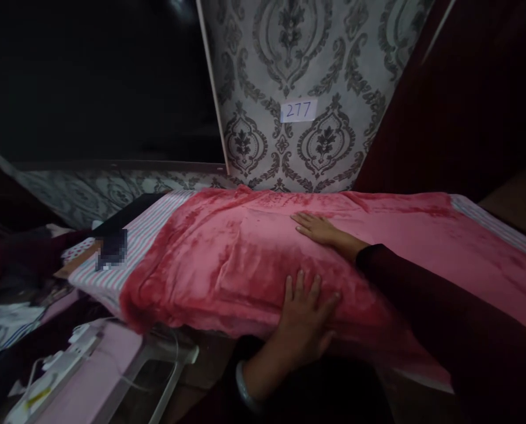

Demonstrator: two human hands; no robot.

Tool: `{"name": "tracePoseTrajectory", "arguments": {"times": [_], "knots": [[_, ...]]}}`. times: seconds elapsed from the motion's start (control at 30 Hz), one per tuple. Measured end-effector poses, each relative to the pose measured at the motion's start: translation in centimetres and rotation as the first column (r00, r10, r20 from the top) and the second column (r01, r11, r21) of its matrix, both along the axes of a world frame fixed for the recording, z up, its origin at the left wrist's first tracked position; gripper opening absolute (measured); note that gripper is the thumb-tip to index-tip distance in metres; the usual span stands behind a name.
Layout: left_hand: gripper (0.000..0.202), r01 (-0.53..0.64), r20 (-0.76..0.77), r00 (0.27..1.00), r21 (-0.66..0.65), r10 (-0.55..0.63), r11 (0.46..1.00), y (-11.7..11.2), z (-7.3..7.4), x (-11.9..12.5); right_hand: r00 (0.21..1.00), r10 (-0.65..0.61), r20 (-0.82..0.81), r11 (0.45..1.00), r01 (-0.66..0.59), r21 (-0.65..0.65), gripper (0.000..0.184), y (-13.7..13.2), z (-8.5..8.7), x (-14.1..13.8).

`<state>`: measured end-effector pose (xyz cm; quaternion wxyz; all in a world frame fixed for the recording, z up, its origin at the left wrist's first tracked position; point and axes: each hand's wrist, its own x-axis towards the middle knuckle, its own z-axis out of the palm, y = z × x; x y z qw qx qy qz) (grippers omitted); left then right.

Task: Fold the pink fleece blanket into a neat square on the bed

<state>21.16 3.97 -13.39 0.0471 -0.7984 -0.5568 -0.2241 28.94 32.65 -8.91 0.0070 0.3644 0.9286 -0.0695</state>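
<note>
A pink plush blanket [192, 259] lies spread over a board or table with striped cloth [143, 235] showing at its ends. On it sits a flat folded section of the same pink fabric [254, 253]; whether it is a separate piece I cannot tell. My left hand [305, 318], wearing a bracelet, rests palm down with fingers spread on the near part of this fold. Flat against its far part lies my right hand [318, 228], fingers stretched out. Neither hand grips anything visible.
Behind stand a large dark screen [104, 82] and a patterned wall with a paper label [298, 110] reading 277. A power strip [69, 359] with cables lies on a pink surface at lower left. A blurred dark object [112, 248] sits on the striped cloth.
</note>
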Motion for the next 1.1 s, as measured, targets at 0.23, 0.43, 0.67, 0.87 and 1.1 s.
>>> {"name": "tracePoseTrajectory", "arguments": {"times": [0.23, 0.43, 0.67, 0.87, 1.1], "knots": [[0.053, -0.319, -0.004, 0.947, 0.119, 0.322, 0.94, -0.2, 3.8, -6.2, 0.978, 0.203, -0.051, 0.977, -0.198, 0.084, 0.068, -5.4, 3.0, -4.6], [0.066, -0.523, 0.005, 0.852, 0.074, 0.524, 0.849, 0.4, 0.7, -9.2, 0.94, 0.34, -0.041, 0.94, -0.339, 0.027, 0.071, -6.8, 0.8, -10.4], [0.07, -0.512, 0.033, 0.859, 0.059, 0.511, 0.857, 0.5, -1.1, -9.3, 0.977, 0.211, -0.035, 0.971, -0.213, -0.105, 0.075, -3.7, 0.3, -12.9], [0.075, -0.507, 0.035, 0.862, 0.075, 0.506, 0.859, 0.5, -1.7, -9.5, 0.982, 0.175, -0.07, 0.973, -0.183, -0.141, 0.068, -1.5, -0.4, -14.1], [0.075, -0.51, 0.078, 0.859, 0.064, 0.505, 0.858, 0.5, -1.2, -9.3, 0.988, 0.121, -0.094, 0.982, -0.133, -0.132, 0.066, -1.8, -0.6, -14.3]]}}
